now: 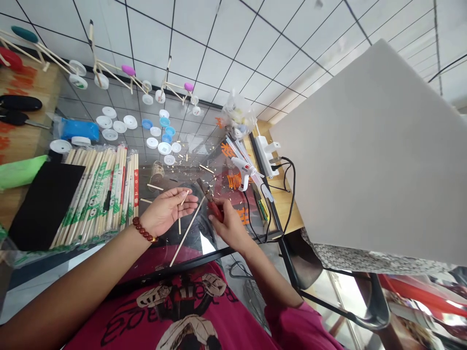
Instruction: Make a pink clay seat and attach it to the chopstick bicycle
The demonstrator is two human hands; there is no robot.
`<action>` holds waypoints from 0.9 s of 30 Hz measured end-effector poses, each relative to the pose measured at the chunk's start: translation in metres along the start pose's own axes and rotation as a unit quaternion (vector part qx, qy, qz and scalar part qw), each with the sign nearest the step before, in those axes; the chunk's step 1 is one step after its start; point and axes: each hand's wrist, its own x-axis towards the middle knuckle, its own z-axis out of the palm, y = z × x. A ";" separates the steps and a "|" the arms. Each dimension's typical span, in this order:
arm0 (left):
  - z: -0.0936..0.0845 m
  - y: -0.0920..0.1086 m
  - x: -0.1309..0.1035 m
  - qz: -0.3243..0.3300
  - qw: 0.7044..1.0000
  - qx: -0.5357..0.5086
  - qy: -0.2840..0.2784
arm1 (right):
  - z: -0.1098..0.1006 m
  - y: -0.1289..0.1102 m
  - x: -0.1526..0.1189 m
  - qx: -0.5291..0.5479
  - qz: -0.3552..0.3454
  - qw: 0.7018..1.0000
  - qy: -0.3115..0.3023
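Between thumb and fingers, my left hand [171, 206] pinches a short piece of wooden stick [185, 197] above the glass table. My right hand [229, 226] is wrapped round the red handles of pliers [215, 209], whose dark jaws point away from me, a little right of the left hand. Below the hands a long thin wooden stick [188, 231] slants across the glass. Shorter cut sticks [155, 186] and small wood chips lie about them. Bagged wooden chopsticks [98, 189] lie to the left of my left hand.
White and blue bottle caps [165, 148] are spread farther back. Stick-and-cap models [177, 90] stand along the wall. At right are a white glue gun [243, 170], glue sticks [266, 190], a power strip [267, 154] and loose black cables. A black sheet [45, 204] lies at left.
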 end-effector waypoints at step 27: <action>0.005 -0.003 0.001 0.178 0.974 0.106 0.088 | 0.010 -0.028 -0.012 0.371 0.129 0.913 -0.115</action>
